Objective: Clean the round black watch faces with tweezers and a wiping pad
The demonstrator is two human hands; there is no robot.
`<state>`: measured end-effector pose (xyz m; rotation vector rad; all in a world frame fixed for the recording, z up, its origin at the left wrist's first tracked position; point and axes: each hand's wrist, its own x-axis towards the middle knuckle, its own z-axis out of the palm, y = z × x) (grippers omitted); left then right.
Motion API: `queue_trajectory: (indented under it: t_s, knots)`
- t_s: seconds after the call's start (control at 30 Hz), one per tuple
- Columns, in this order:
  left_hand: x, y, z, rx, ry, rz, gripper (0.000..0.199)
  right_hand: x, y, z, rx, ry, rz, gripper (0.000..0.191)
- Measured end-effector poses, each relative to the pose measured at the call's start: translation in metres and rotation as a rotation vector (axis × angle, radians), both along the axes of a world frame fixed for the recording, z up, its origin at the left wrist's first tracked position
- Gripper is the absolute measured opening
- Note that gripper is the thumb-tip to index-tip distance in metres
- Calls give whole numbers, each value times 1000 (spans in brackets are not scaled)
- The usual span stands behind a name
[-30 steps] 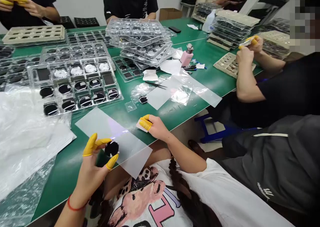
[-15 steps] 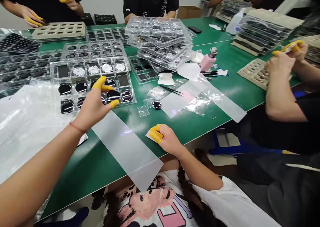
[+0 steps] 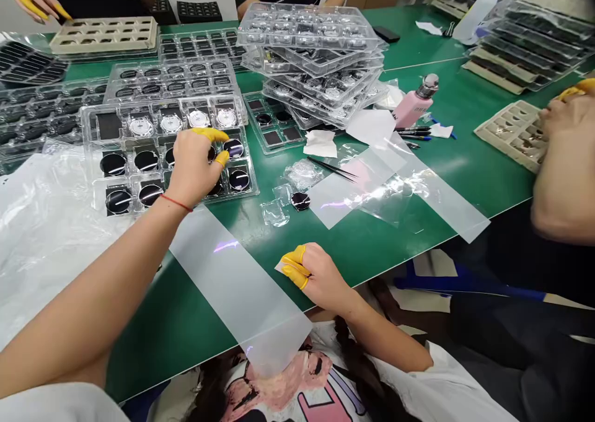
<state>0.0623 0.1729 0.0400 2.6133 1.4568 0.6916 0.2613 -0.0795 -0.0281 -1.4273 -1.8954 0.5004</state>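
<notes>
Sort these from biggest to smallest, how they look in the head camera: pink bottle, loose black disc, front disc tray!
1. Front disc tray
2. Pink bottle
3. Loose black disc

The left forearm (image 3: 100,289) comes in bare from 8 o'clock and reaches up toward the center, with the left wrist (image 3: 171,211) nearly straight. The left hand (image 3: 191,165), just past 9 o'clock, is back up. Its thumb (image 3: 222,158) and index finger (image 3: 214,134), both yellow-covered, point to 3 o'clock, their tips slightly apart. The other left fingers are hidden.

The right forearm (image 3: 388,338) slants in from between 4 and 5 o'clock. The right hand (image 3: 321,276), between 5 and 6 o'clock, has its fingers curled, yellow-covered tips drawn together in a pinch toward 9 o'clock. The hands are well apart, the right lying at 4 o'clock from the left.
</notes>
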Motion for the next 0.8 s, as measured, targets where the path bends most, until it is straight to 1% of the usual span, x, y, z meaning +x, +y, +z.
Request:
queue_trajectory:
  t_s: [0.07,0.17,0.23,0.3,0.43,0.5,0.57,0.63,0.7,0.73,0.8]
  knots:
    - [-1,-14,-4,-38,122,41,32,0,0,0,38,-1,11,28]
    - [8,-31,-10,-77,271,126,38,0,1,1,106,2,25,23]
    - [16,-39,-12,-86,308,157,40,1,2,1,132,-4,20,25]
    - [24,-45,-13,-88,306,178,37,0,2,1,126,-7,15,26]
    - [33,-50,-14,-91,210,221,33,0,3,0,113,-29,11,31]
    - [34,-51,-13,-118,169,200,22,1,4,-1,113,-43,9,37]
    - [31,-52,-9,-151,157,170,14,2,4,-2,101,-51,11,39]
    - [21,-57,-4,-158,135,141,13,2,4,-4,88,-62,15,39]
    - [5,-72,2,-163,43,98,9,2,3,-7,75,-89,18,38]
    - [-4,-83,4,-179,-37,68,15,1,3,-8,71,-110,19,39]
    - [-21,-113,7,-295,-195,30,34,-3,2,-9,73,-164,15,41]
